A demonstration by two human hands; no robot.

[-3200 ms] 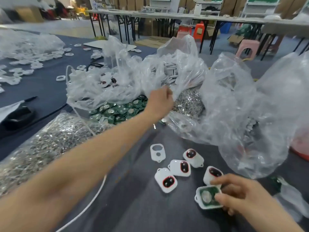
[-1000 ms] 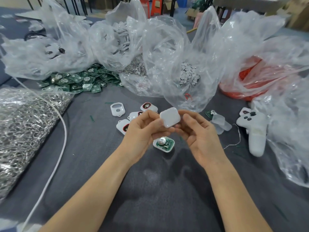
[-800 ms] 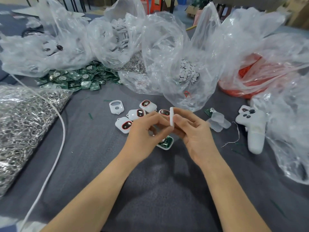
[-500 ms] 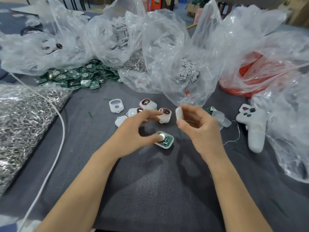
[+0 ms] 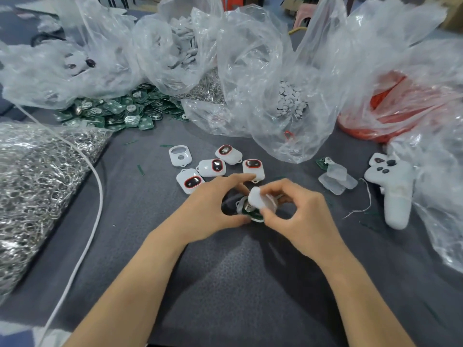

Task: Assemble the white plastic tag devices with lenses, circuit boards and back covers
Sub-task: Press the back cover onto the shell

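Both hands meet over the middle of the dark grey cloth tabletop (image 5: 225, 284). The left hand (image 5: 208, 209) grips an open white plastic tag shell (image 5: 255, 217) between its thumb and a curled finger, index finger stretched out past it. The right hand (image 5: 300, 219) pinches a rounded white plastic back cover (image 5: 258, 200) in its fingertips, tilted right over that shell; whether the two parts touch cannot be told. At the near left, a clear plastic bag of silver metal key rings (image 5: 37, 176) slumps toward the middle. Crumpled clear bags line the far side: a far-left bag of white shells and dark lenses (image 5: 75, 63), a bag of stacked white covers (image 5: 185, 46), a tall bag of small white round discs (image 5: 292, 101) and, at the right, a bag of red material (image 5: 400, 106). A loose heap of green circuit boards (image 5: 120, 111) lies on the cloth below the left bags. A white cord (image 5: 96, 196) curves between the key-ring bag and the hands. Just beyond the hands lie four white tags with red-ringed dark lenses (image 5: 213, 167) and an empty white front shell (image 5: 180, 155). To the right are some clear plastic pieces (image 5: 337, 179) and a white handheld controller (image 5: 393, 189). The gripped shell shows a green board and a bit of silver metal inside, mostly hidden by the cover and fingers.
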